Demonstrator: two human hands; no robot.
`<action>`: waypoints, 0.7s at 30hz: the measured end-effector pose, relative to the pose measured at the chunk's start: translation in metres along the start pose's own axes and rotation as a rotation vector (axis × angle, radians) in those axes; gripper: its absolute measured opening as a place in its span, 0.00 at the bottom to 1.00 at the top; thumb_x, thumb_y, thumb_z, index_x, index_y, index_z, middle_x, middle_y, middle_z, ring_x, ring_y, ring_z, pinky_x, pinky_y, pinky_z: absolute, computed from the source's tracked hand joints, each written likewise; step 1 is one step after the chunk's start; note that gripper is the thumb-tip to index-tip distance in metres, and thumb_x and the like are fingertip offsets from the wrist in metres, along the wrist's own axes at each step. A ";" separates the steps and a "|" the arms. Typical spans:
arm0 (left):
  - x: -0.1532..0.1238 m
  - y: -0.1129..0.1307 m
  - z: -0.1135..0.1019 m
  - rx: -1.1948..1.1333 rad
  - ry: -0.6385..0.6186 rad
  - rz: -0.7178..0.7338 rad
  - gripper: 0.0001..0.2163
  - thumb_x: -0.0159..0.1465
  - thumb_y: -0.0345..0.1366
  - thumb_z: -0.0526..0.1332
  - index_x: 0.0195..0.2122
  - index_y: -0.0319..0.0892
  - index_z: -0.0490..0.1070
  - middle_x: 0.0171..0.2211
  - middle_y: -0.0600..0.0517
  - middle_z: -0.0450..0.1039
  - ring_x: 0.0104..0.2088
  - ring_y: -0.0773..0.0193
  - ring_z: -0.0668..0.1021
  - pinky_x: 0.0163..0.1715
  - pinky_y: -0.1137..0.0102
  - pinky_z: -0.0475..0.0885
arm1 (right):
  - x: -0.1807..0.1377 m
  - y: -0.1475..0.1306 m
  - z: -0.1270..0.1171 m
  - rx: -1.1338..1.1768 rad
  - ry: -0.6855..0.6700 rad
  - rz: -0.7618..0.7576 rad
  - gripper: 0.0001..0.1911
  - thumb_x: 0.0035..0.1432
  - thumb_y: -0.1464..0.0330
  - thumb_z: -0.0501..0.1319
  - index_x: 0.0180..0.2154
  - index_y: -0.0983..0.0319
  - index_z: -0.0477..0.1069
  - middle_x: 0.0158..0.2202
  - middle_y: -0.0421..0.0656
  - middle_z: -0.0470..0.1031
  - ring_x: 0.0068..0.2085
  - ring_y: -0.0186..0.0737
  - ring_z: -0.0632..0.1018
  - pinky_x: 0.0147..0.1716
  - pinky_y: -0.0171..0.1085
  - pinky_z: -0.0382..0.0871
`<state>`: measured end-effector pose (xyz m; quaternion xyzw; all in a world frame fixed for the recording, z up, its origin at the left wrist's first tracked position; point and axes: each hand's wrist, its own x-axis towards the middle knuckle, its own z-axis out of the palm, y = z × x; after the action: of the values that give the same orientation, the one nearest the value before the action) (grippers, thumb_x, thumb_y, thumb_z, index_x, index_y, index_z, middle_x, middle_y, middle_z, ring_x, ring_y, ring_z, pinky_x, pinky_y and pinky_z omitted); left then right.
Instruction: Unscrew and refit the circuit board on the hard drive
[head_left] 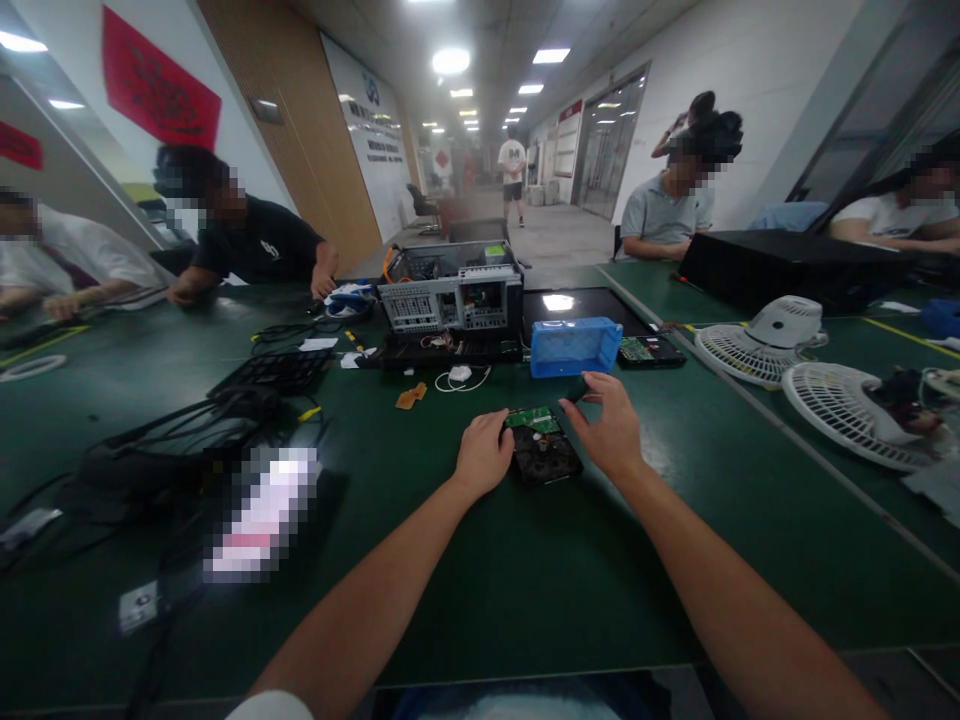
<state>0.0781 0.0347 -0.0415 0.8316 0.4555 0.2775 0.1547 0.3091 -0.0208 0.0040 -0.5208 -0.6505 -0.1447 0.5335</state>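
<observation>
A hard drive lies on the green table in front of me, its green circuit board facing up at the far end. My left hand grips its left edge between thumb and fingers. Just right of the drive, my right hand is raised a little, pinching a small dark piece between thumb and fingertips. Its exact kind is too dark to make out. Behind my right hand stands a blue plastic bin, tipped with its opening towards me.
An opened computer case stands beyond the drive. A second drive with a bare board lies right of the bin. Cables and a lit phone-like blurred patch lie left. White fan parts lie right. Several people sit around the table.
</observation>
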 end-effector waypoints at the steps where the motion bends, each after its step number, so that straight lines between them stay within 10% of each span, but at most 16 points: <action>1: 0.000 0.000 0.000 -0.002 0.000 -0.001 0.21 0.73 0.37 0.54 0.65 0.41 0.68 0.60 0.43 0.74 0.61 0.50 0.73 0.63 0.53 0.67 | 0.001 -0.001 -0.001 -0.009 -0.002 -0.007 0.21 0.66 0.62 0.65 0.58 0.58 0.65 0.55 0.52 0.71 0.46 0.49 0.80 0.41 0.50 0.83; 21: 0.000 0.001 -0.002 -0.019 0.008 0.003 0.20 0.72 0.35 0.55 0.64 0.41 0.69 0.60 0.43 0.74 0.61 0.51 0.73 0.63 0.53 0.67 | 0.008 -0.006 -0.012 -0.031 -0.061 -0.003 0.18 0.66 0.67 0.61 0.56 0.59 0.66 0.45 0.48 0.70 0.40 0.47 0.77 0.44 0.49 0.78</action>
<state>0.0779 0.0346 -0.0395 0.8298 0.4520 0.2852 0.1605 0.3117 -0.0277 0.0174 -0.5324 -0.6649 -0.1396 0.5050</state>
